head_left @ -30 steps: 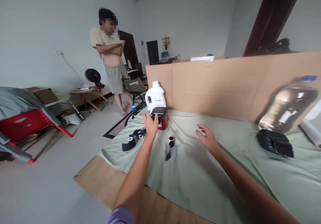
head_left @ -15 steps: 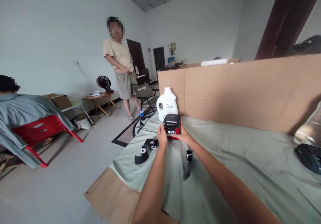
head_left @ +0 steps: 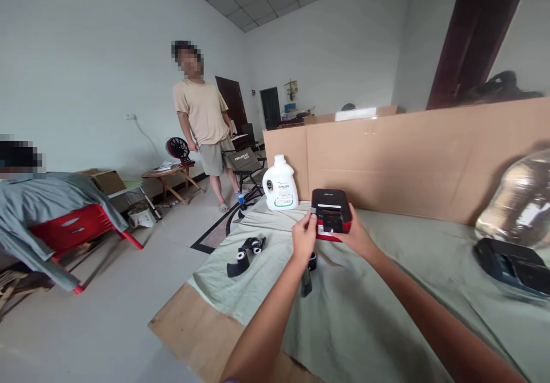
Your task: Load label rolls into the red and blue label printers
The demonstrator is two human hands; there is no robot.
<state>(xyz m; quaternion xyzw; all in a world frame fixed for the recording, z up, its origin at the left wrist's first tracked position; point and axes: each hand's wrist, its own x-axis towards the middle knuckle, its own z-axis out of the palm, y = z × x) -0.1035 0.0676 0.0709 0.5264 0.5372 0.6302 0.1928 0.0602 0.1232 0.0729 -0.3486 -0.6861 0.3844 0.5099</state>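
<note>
Between my two hands is a black-and-red label printer (head_left: 330, 202), raised above the cloth with its slotted front towards me. My left hand (head_left: 304, 235) is closed on its left edge, fingers at the front corner. Wrapped round its right side is my right hand (head_left: 358, 235), with the thumb along the lower front. Below my left wrist lies a black roll (head_left: 312, 261) with a loose dark strip, partly hidden by the forearm. To the left on the cloth rest black ribbon rolls (head_left: 244, 257) with white cores. A white jug (head_left: 280, 185) stands behind my left hand.
Green cloth (head_left: 412, 291) covers the table, with bare wood (head_left: 193, 320) at its near left corner. A cardboard panel (head_left: 412, 165) walls off the back. At right lie a dark device (head_left: 513, 265) and a clear plastic-wrapped bundle (head_left: 518, 205). One person (head_left: 201, 114) stands beyond; another sits left.
My hands have carried the label printer to the right, away from in front of the jug. The view has shifted slightly. The standing person's arm has dropped from the waist.
</note>
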